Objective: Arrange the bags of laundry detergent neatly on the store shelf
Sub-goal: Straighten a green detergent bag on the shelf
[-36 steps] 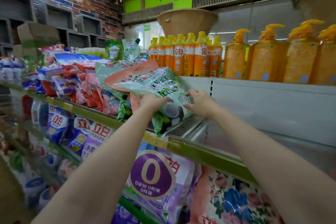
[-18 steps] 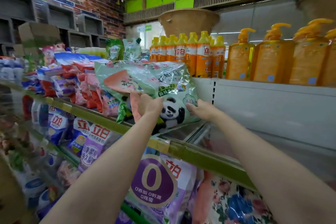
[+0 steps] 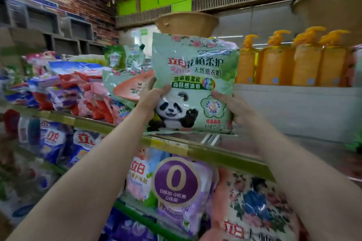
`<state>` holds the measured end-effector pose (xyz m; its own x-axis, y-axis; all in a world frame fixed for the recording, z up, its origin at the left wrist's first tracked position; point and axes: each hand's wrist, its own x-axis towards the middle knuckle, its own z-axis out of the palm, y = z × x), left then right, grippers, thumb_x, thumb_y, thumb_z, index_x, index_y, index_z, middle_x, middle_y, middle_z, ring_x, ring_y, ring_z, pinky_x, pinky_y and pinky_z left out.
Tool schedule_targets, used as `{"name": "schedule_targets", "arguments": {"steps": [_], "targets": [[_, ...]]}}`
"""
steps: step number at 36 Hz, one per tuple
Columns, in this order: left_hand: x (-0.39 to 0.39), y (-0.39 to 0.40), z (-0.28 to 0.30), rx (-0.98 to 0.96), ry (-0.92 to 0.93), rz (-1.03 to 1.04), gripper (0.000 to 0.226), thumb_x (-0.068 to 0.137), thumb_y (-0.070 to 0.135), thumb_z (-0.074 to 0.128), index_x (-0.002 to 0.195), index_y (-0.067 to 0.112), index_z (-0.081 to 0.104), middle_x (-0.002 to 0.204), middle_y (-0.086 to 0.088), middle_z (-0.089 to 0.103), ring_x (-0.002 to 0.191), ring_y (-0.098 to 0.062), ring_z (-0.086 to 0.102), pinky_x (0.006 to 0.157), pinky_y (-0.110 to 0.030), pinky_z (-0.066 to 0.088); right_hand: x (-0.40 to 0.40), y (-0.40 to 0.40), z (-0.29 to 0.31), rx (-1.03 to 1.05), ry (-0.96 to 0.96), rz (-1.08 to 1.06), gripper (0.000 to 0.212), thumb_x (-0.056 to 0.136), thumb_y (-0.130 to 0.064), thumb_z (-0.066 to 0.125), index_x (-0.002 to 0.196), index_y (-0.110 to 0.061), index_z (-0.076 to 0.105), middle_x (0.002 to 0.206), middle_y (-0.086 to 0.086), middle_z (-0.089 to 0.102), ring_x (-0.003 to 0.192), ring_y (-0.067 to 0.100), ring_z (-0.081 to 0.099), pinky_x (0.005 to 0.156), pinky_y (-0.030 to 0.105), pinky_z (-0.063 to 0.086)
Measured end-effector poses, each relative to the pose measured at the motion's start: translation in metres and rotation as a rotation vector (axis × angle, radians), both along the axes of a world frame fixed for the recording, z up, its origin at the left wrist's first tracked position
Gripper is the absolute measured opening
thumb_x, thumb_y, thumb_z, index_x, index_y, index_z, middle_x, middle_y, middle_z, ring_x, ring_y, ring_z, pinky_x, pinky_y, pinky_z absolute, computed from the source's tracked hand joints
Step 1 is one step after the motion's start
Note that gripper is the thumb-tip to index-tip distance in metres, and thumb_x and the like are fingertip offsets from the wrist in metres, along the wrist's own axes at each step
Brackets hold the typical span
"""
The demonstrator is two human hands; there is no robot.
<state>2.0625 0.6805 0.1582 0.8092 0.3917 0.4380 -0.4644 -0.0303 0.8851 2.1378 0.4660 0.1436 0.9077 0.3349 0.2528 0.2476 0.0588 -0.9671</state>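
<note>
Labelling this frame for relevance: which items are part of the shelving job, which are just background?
Job:
- green panda bag, upright, gripped by left hand and right hand
- green bags lying beside it
- top shelf

Background:
- orange pump bottles
- purple bag and floral bag on the lower shelf
- cardboard basket

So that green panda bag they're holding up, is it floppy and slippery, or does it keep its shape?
The panda bag probably sags: it looks soft and full, and the left hand and right hand grip opposite sides. Its glossy film shows glare, so it may slide. Stood on the shelf alone, it could slump or tip.
</note>
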Motion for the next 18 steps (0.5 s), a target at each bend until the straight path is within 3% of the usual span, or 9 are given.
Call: {"name": "schedule_targets", "arguments": {"steps": [2,3,5,7,10,13,15,18], "targets": [[-0.004,-0.007,-0.001,-0.010,-0.014,-0.055,0.045,0.087,0.003,0.061,0.128,0.018,0.048,0.109,-0.006,0.065,0.084,-0.019,0.066,0.072,-0.030,0.057,-0.009,-0.005,-0.002,0.030,-0.032,-0.088,0.065,0.063,-0.040,0.081,0.116,-0.013,0.056,0.110,0.002,0.069,0.093,0.021,0.065,0.096,0.039,0.046],[-0.005,-0.011,-0.003,-0.014,-0.020,-0.076,0.045,0.087,0.002,0.061,0.127,0.019,0.048,0.110,-0.007,0.065,0.085,-0.020,0.066,0.073,-0.031,0.057,-0.014,-0.008,-0.002,0.048,-0.063,-0.138,0.052,0.071,-0.036,0.078,0.112,-0.014,0.055,0.110,-0.001,0.068,0.094,0.020,0.063,0.099,0.036,0.043],[-0.005,-0.021,-0.008,-0.025,-0.032,-0.108,0.045,0.087,0.002,0.061,0.126,0.019,0.047,0.117,-0.008,0.063,0.093,-0.023,0.065,0.083,-0.036,0.055,-0.021,-0.017,-0.002,0.120,-0.093,-0.228,0.052,0.078,-0.029,0.076,0.123,-0.014,0.054,0.119,0.003,0.065,0.108,0.023,0.059,0.104,0.039,0.039],[-0.004,-0.033,-0.012,-0.074,-0.045,-0.145,0.044,0.087,0.003,0.062,0.125,0.019,0.048,0.121,-0.008,0.061,0.102,-0.025,0.062,0.094,-0.039,0.051,-0.033,-0.028,0.000,0.158,-0.126,-0.304,0.055,0.079,-0.022,0.076,0.127,-0.010,0.052,0.113,0.002,0.065,0.109,0.020,0.057,0.097,0.032,0.042],[-0.001,-0.056,-0.018,-0.117,-0.013,-0.155,0.043,0.087,0.012,0.065,0.128,0.012,0.053,0.118,-0.008,0.064,0.104,-0.025,0.061,0.096,-0.038,0.048,-0.049,-0.049,0.002,0.177,-0.176,-0.367,0.044,0.081,-0.012,0.073,0.122,-0.010,0.056,0.101,-0.002,0.063,0.099,0.016,0.059,0.086,0.025,0.043],[0.008,-0.081,-0.023,-0.141,0.043,-0.157,0.054,0.079,0.034,0.074,0.125,0.010,0.058,0.120,-0.013,0.064,0.111,-0.033,0.061,0.099,-0.049,0.047,-0.058,-0.075,0.004,0.152,-0.211,-0.461,0.046,0.079,-0.012,0.075,0.122,-0.011,0.057,0.112,0.003,0.064,0.109,0.022,0.060,0.095,0.030,0.044],[0.013,-0.100,-0.022,-0.101,0.076,-0.162,0.070,0.068,0.052,0.078,0.124,0.015,0.057,0.123,-0.010,0.063,0.114,-0.031,0.060,0.099,-0.049,0.047,-0.067,-0.096,0.005,0.143,-0.206,-0.502,0.053,0.080,-0.014,0.074,0.129,-0.011,0.053,0.117,0.003,0.061,0.111,0.019,0.057,0.094,0.026,0.040],[0.008,-0.138,-0.016,-0.070,0.074,-0.264,0.049,0.084,0.035,0.069,0.124,0.011,0.056,0.120,-0.010,0.064,0.110,-0.028,0.062,0.099,-0.045,0.048,-0.077,-0.130,0.005,0.145,-0.198,-0.561,0.068,0.082,-0.018,0.073,0.141,-0.010,0.040,0.132,0.003,0.054,0.120,0.019,0.050,0.099,0.025,0.034]]}}
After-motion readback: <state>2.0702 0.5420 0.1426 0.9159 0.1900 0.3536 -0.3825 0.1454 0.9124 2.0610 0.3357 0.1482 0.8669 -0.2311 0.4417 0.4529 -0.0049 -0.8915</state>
